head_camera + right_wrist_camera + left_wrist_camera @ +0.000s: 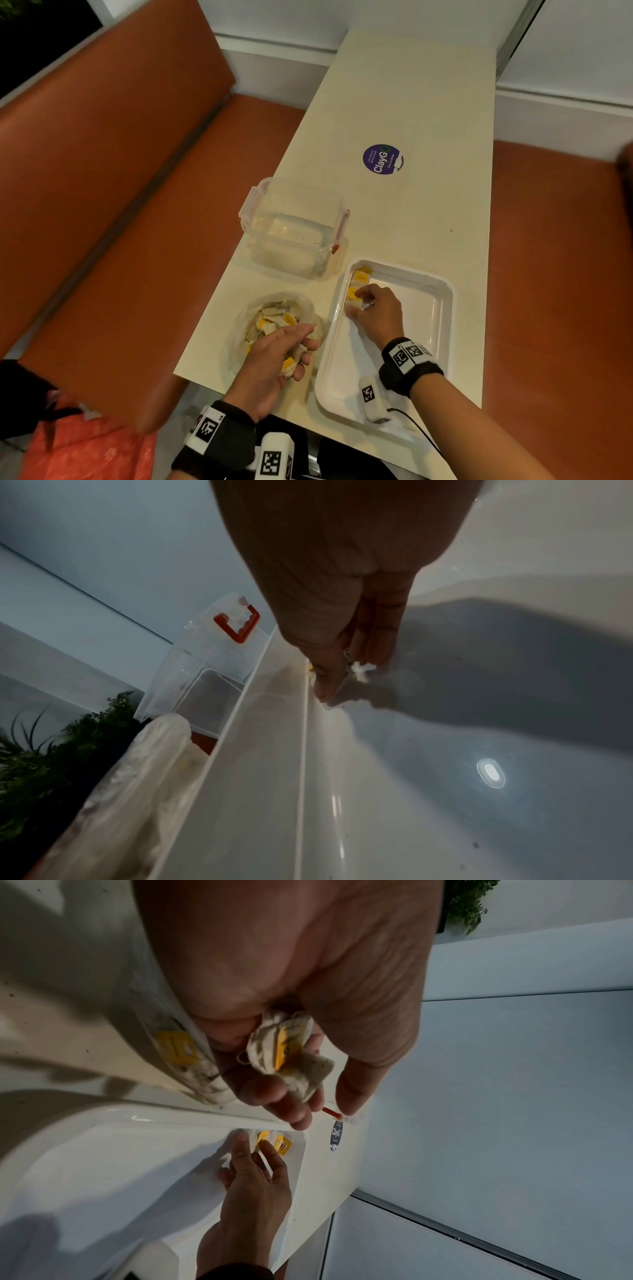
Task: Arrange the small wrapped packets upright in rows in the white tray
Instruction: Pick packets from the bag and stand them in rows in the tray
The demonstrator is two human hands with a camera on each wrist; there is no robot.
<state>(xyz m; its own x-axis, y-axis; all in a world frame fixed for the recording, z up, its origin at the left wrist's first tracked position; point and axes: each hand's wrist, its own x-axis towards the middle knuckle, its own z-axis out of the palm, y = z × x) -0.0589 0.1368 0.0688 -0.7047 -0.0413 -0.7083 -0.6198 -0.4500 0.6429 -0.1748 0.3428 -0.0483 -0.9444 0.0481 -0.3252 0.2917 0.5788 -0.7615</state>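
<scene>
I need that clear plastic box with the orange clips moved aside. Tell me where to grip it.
Grip the clear plastic lidded box across its two short ends, just under the rim, reaching down from above. The orange clip and the pale clip stick out there and give the fingers a ledge; the smooth long walls likely offer less purchase.

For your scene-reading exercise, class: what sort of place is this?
Probably a cafe or canteen booth: orange padded bench seats flank a narrow cream table bearing a round purple "ClayGo" sticker.
</scene>
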